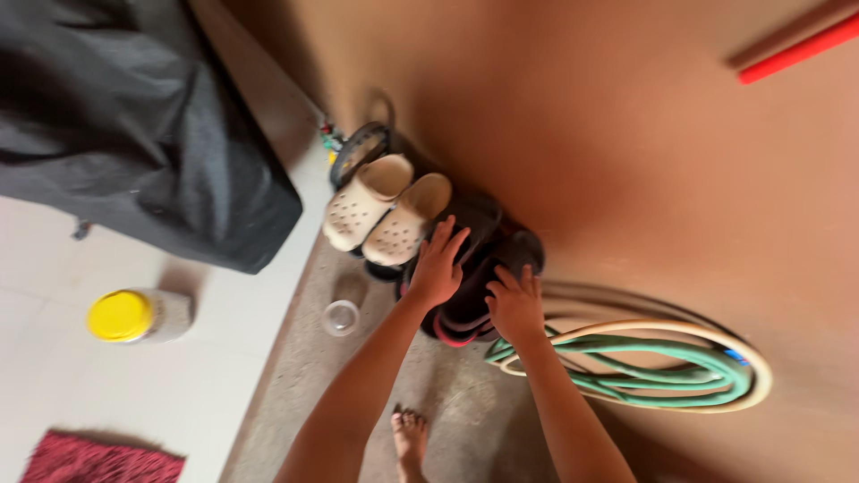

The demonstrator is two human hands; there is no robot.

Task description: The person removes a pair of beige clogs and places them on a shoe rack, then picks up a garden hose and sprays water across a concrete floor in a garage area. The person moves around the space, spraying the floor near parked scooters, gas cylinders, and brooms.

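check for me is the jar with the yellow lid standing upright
No, the jar with the yellow lid lies on its side on the white tiled floor, lid facing left.

A rough grey concrete floor [447, 394] carries a pile of dark sandals [474, 268], a beige pair of clogs [385, 210], coiled hoses [662, 367] (green and cream) and a small clear cup [341, 317]; a yellow-lidded jar [139, 315] lies on the adjoining white tiles [134, 394].

Brown wall [644, 134], grey concrete floor [313, 394], white tiles [134, 385], red mat [98, 461], black cover [134, 116].
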